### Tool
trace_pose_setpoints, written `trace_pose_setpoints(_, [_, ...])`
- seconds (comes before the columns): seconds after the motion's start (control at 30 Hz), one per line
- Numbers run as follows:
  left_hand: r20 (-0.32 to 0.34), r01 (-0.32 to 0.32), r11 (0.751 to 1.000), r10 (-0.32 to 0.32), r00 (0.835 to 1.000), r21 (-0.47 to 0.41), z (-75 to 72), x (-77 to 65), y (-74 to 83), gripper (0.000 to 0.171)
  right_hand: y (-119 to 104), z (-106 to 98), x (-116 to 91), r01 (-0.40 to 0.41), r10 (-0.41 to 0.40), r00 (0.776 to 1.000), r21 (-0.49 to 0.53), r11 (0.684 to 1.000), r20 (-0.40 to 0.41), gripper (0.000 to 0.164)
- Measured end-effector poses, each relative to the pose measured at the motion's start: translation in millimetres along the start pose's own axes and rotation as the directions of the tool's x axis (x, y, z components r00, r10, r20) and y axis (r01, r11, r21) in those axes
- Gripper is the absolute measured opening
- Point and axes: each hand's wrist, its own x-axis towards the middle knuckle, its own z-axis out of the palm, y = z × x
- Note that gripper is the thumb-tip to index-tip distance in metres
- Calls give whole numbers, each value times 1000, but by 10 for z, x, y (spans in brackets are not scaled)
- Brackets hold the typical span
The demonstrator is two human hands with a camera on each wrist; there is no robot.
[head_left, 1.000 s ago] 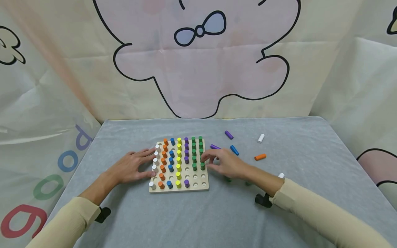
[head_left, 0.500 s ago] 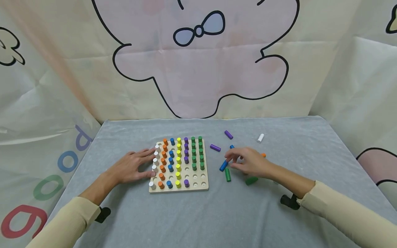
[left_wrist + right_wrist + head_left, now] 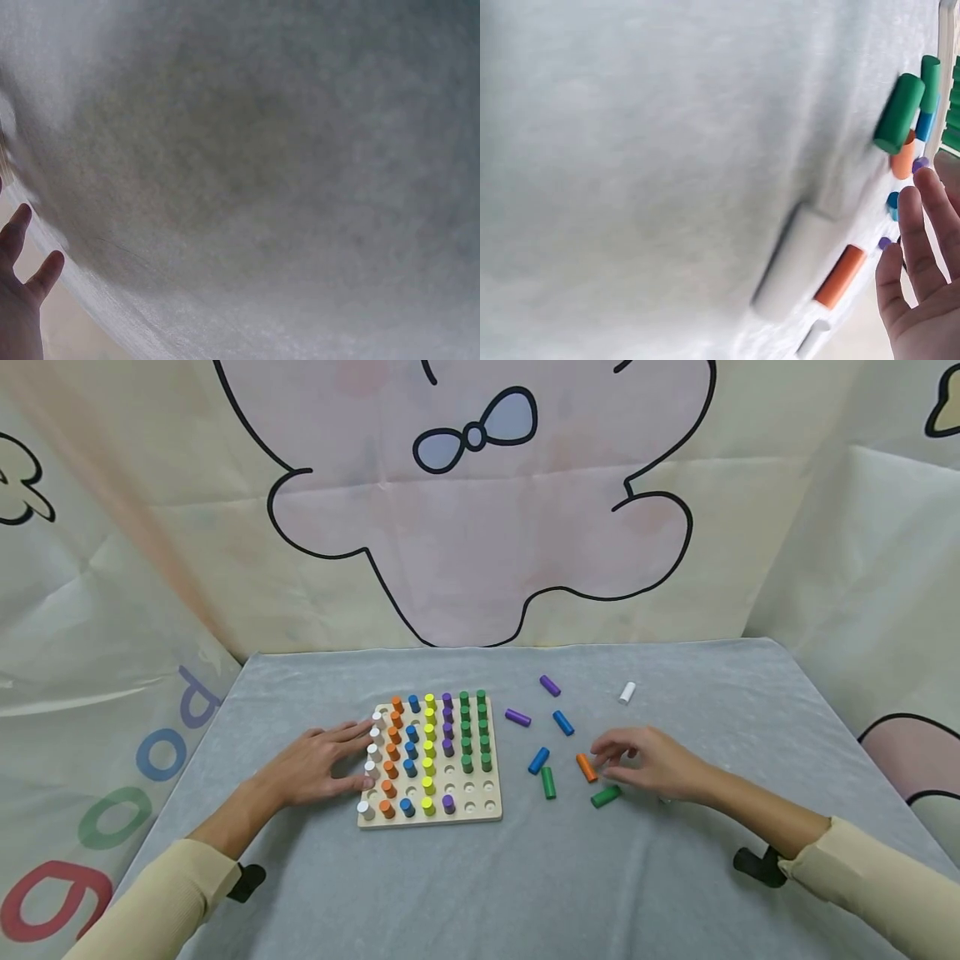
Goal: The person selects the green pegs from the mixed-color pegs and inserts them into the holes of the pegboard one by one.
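Observation:
A pale wooden pegboard (image 3: 431, 821) holds upright columns of white, orange, blue, yellow, purple and green pegs. My left hand (image 3: 311, 766), fingers spread, rests at its left edge beside the white pegs (image 3: 371, 768). That hand (image 3: 19, 300) shows only partly in the left wrist view. Right of the board, my right hand (image 3: 660, 764) hovers over the loose pegs, fingers loosely bent and holding nothing visible. An orange peg (image 3: 587, 767) lies just left of its fingertips, and a green peg (image 3: 606, 796) lies below them. The right wrist view shows another orange peg (image 3: 840, 277) by the hand.
Also loose on the grey cloth (image 3: 525, 893) are blue pegs (image 3: 538, 760), purple pegs (image 3: 517, 717), another green peg (image 3: 549, 782) and a white peg (image 3: 627, 692). A larger-looking white peg (image 3: 791, 262) appears in the right wrist view. A printed backdrop (image 3: 480, 543) stands behind the table.
My right hand has left the green pegs at the board's right side and moved right across the loose pegs, uncovering several. The left hand has stayed at the board.

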Motion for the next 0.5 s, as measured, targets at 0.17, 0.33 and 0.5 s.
trace_pose_setpoints(0.17, [4, 3, 1000, -3, 1000, -4, 15, -4, -7, 79, 61, -26, -113, -3, 3, 1000, 12, 1000, 25, 27])
trace_pose_setpoints(0.33, [2, 5, 1000, -5, 1000, -8, 8, -2, -4, 79, 111, -28, -184, -19, 15, 998, 49, 999, 66, 30])
trace_pose_setpoints(0.5, [3, 8, 1000, -8, 1000, -9, 0, -1, 2, 78, 143, 27, -226, -34, 28, 996, 68, 997, 87, 29])
